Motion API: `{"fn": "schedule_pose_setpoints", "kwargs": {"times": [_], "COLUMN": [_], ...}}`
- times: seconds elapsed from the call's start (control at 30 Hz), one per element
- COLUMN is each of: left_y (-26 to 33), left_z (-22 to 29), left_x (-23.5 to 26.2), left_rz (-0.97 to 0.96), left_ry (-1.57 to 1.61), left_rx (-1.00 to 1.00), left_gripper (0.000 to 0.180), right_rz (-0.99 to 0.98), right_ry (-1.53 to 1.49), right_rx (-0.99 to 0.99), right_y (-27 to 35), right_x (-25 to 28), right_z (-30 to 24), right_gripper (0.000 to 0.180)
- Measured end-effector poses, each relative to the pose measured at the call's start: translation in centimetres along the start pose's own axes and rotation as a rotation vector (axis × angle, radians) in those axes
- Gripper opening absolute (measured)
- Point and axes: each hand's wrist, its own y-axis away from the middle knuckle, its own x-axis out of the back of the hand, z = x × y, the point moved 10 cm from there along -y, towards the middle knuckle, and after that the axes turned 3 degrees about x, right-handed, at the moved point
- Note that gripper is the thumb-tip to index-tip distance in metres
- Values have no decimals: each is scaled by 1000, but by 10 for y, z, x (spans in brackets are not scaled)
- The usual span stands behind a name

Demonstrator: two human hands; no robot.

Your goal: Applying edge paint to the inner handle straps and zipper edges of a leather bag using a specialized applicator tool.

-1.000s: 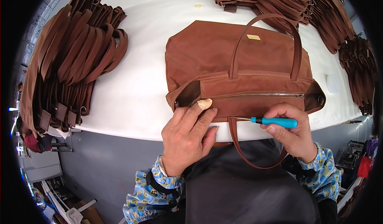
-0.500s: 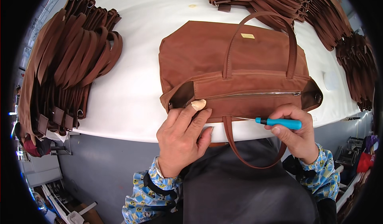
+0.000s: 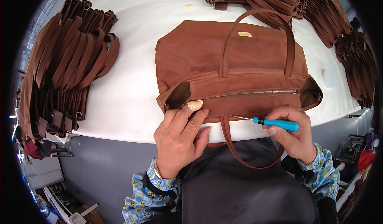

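Note:
A brown handbag (image 3: 239, 56) lies on the white table, its zipped opening towards me and a small gold plate on its far panel. My left hand (image 3: 179, 134) grips the near left edge, fingers on top and thumb lower down; a beige cover wraps one fingertip. In my right hand (image 3: 293, 132) is a blue-handled awl (image 3: 281, 124) with a black collar. Its thin metal shaft points left along the near edge, the tip around the base of the near handle (image 3: 231, 140). Whether the tip enters the seam I cannot tell. That handle hangs over my dark apron.
Brown bags with looped straps are piled (image 3: 66, 64) on the table's left. More brown straps and bags (image 3: 275, 0) are heaped at the far right, running down the right edge. The white table's (image 3: 119, 116) near edge curves before me; grey floor lies below.
The bag, both hands and the table shift slightly left in the picture. The awl's shaft reaches a little further left, its tip now by the near handle's base. Both grips stay the same.

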Motion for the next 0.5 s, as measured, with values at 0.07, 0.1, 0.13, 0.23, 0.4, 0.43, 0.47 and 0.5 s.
{"fn": "schedule_pose_setpoints", "kwargs": {"times": [0.07, 0.1, 0.13, 0.23, 0.4, 0.43, 0.47, 0.5], "left_y": [-1, -1, -1, -1, -2, -2, -1, -1], "left_z": [1, 1, 2, 1, 2, 2, 1, 1], "left_x": [0, 0, 0, 1, 0, 0, 0, 0], "left_rz": [-5, -6, -3, -2, 2, 0, -2, -3], "left_ry": [-40, -40, -39, -40, -33, -36, -39, -39], "left_rx": [-16, -17, -19, -19, -22, -18, -15, -14], "left_gripper": [33, 33, 33, 33, 33, 33, 33, 33], "right_rz": [7, 8, 6, 7, 17, 6, -5, -5], "right_ry": [17, 17, 42, 43, 82, 169, 257, 256], "right_rx": [-5, -6, 36, 44, 37, 107, 178, 178], "right_y": [1, 1, 0, 0, 0, 0, 0, 0], "right_x": [1, 1, 1, 0, 0, -1, -3, -4], "right_z": [-1, 0, -4, -4, -4, -11, -18, -19], "right_gripper": [17, 17, 17, 16, 17, 18, 19, 19]}}
